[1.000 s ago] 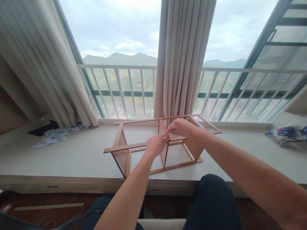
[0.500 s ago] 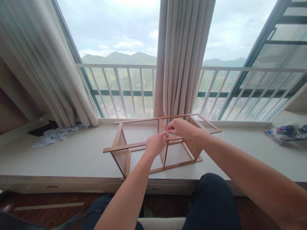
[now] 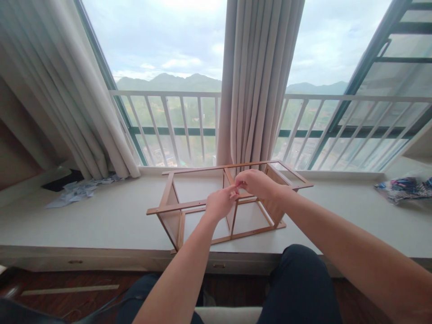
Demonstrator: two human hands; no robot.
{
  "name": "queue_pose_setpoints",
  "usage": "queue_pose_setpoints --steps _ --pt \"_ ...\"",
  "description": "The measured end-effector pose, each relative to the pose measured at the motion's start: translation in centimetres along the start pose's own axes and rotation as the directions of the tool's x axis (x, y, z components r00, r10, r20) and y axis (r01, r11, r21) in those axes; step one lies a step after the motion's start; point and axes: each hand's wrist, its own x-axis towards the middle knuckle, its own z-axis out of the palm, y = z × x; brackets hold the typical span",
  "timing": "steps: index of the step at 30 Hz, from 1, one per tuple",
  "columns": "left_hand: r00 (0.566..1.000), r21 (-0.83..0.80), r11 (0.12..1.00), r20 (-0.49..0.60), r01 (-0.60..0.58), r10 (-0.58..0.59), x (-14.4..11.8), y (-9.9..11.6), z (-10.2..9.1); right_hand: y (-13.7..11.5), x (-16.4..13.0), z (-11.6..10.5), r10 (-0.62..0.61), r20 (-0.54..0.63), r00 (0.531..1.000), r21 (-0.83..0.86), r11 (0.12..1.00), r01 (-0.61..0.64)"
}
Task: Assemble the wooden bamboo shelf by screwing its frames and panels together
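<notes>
Barely shifted, my left hand point(image 3: 221, 203) and right hand point(image 3: 257, 183) pinch something unseen at the frame point(image 3: 175, 208); pressing sideways may rack it.

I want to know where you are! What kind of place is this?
Probably a room in a high-rise home: a wide pale window ledge with long beige curtains, a white balcony railing, and green hills far below. Both hands work on a light wooden frame.
</notes>
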Motion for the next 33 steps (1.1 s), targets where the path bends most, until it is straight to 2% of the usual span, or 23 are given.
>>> queue_pose_setpoints --steps 3,6,8,11,13,14,21,24,28,33 --pt "0.999 0.02 0.999 0.004 0.044 -0.044 -0.1 0.2 0.0 0.6 -0.5 1.3 0.059 -0.092 0.994 0.248 0.968 -0.034" --pt "0.999 0.027 0.999 -0.001 0.048 -0.048 0.0 0.3 0.0 1.3 -1.1 3.1 0.168 -0.167 0.971 0.51 0.858 -0.06" --pt "0.999 0.033 0.998 -0.003 0.046 -0.045 0.0 0.2 0.1 1.7 -1.4 4.5 0.22 -0.179 0.959 0.642 0.765 -0.056" --pt "0.999 0.038 0.998 -0.006 0.04 -0.039 0.1 0.1 0.3 2.1 -1.5 6.4 0.282 -0.139 0.949 0.833 0.552 -0.042" --pt "0.999 0.038 0.999 -0.004 0.033 -0.033 0.1 0.2 0.2 2.1 -1.6 7.1 0.298 -0.105 0.949 0.903 0.428 -0.035" --pt "1.0 0.04 0.999 -0.001 0.031 -0.031 0.1 0.2 0.2 2.1 -1.6 7.3 0.297 -0.094 0.95 0.918 0.396 -0.033" --pt "0.997 0.051 0.997 0.04 0.065 -0.067 -0.1 0.8 -0.5 2.0 -1.8 6.5 0.265 -0.047 0.963 0.96 0.277 -0.029" --pt "0.997 0.076 0.995 0.039 0.059 -0.062 0.0 0.8 -0.4 1.7 -2.0 6.0 0.268 -0.067 0.961 0.958 0.285 -0.012" --pt "0.999 0.091 0.995 0.013 0.038 -0.04 0.0 0.6 -0.2 1.4 -2.2 5.6 0.294 -0.039 0.955 0.957 0.287 -0.049" --pt "1.0 0.085 0.996 -0.007 0.026 -0.026 -0.1 0.7 -0.1 1.6 -1.9 5.7 0.289 -0.069 0.955 0.939 0.342 -0.035"
